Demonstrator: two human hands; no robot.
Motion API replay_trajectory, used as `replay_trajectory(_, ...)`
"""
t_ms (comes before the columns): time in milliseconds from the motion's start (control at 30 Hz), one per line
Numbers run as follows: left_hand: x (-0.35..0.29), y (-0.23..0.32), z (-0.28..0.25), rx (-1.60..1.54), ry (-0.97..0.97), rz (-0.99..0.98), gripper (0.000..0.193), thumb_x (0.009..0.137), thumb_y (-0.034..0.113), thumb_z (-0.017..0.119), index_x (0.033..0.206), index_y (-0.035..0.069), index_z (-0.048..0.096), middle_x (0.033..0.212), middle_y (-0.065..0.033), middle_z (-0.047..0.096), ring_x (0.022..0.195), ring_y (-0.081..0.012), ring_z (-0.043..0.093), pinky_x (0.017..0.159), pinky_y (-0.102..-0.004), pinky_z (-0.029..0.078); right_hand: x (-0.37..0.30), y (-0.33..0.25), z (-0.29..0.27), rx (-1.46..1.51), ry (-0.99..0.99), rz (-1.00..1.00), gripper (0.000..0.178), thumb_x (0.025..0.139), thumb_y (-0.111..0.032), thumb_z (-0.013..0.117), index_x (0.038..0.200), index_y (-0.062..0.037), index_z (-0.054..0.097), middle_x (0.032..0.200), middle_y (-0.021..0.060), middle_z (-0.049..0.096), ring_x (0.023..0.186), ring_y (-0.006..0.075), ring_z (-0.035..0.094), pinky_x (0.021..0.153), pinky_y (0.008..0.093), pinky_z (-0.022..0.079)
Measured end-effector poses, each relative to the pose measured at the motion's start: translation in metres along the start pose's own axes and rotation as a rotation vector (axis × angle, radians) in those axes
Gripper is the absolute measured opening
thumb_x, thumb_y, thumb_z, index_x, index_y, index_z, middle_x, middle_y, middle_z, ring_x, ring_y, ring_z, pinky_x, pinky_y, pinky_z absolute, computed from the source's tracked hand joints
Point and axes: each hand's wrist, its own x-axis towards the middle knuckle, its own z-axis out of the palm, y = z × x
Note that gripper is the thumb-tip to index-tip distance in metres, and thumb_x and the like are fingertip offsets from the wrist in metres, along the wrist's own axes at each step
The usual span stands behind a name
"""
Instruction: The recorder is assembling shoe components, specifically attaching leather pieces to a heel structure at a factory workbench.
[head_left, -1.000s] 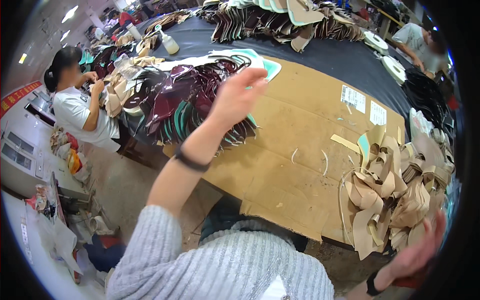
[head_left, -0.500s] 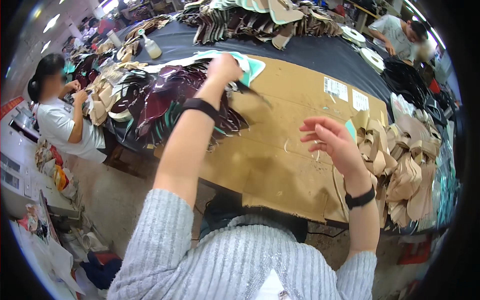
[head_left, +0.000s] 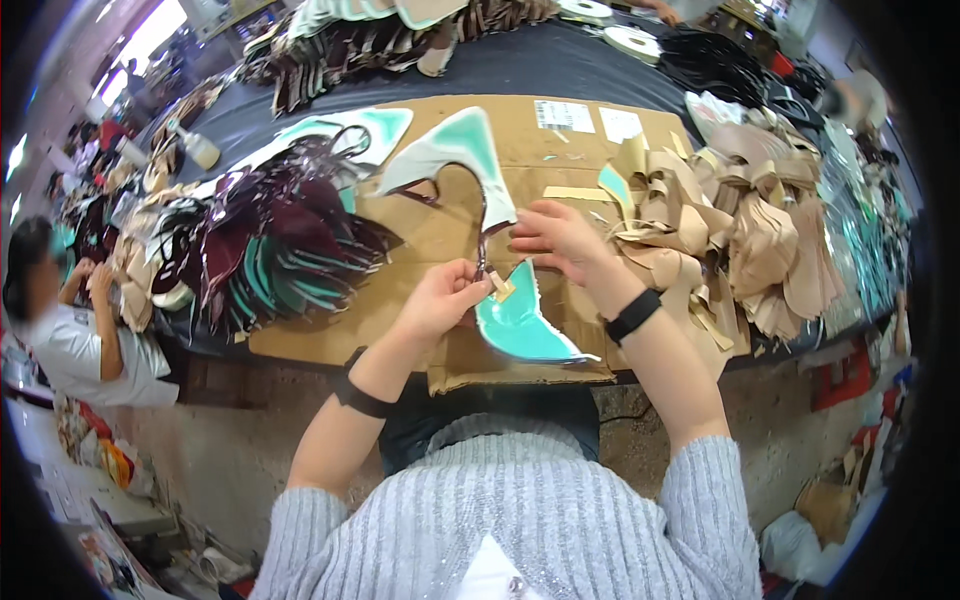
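My left hand is closed in a pinch on a shoe upper piece near the front of the cardboard. The piece has a teal-lined part beside my fingers, and a small tan tab shows at the pinch. From there a thin dark maroon strap runs up toward a white and teal wing-shaped part. Just right of that wing's lower tip is my right hand, fingers stretched out; whether they touch the tip I cannot tell. A pile of glossy maroon upper pieces lies to the left.
Beige cut pieces are heaped at right, beside a cardboard sheet. A squeeze bottle stands at far left; more stacked pieces and a white tape roll lie at the back. A co-worker works at left.
My left hand has come back from the maroon pile toward me, bringing the upper piece over the cardboard. My right hand has moved left toward it. The view has shifted to the right.
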Motion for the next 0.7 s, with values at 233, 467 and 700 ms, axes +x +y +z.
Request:
replay_trajectory(233, 0.008, 0.012, -0.012, 0.542, 0.175, 0.169, 0.016, 0.090, 0.014, 0.060, 0.095, -0.001, 0.061, 0.078, -0.0007, 0.064, 0.066, -0.0086, 0.058, 0.058, -0.0225, 0.043, 0.018, 0.009, 0.000, -0.030, 0.035, -0.011, 0.050, 0.087, -0.022, 0.066, 0.125, 0.0026, 0.045, 0.101, 0.0117, 0.060, 0.081, 0.0181, 0.064, 0.064, 0.0305, 0.055)
replay_trajectory(467, 0.085, 0.023, -0.070, 0.609, 0.597, 0.571, 0.032, 0.089, 0.031, 0.061, 0.087, -0.001, 0.067, 0.076, -0.0131, 0.067, 0.076, -0.0187, 0.064, 0.069, -0.0347, 0.049, 0.019, 0.004, 0.012, -0.142, 0.073, -0.068, 0.054, 0.085, -0.021, 0.067, 0.127, 0.0034, 0.044, 0.108, 0.0109, 0.059, 0.076, 0.0155, 0.063, 0.060, 0.0264, 0.055)
replay_trajectory(700, 0.077, 0.084, -0.017, -0.354, 0.227, 0.214, 0.031, 0.100, 0.027, 0.043, 0.105, 0.001, 0.058, 0.091, -0.0116, 0.068, 0.078, -0.0242, 0.067, 0.073, -0.0371, 0.055, 0.051, 0.014, -0.017, -0.179, 0.245, -0.581, 0.051, 0.087, -0.019, 0.066, 0.128, 0.0023, 0.044, 0.117, 0.0101, 0.058, 0.100, 0.0160, 0.060, 0.072, 0.0293, 0.054)
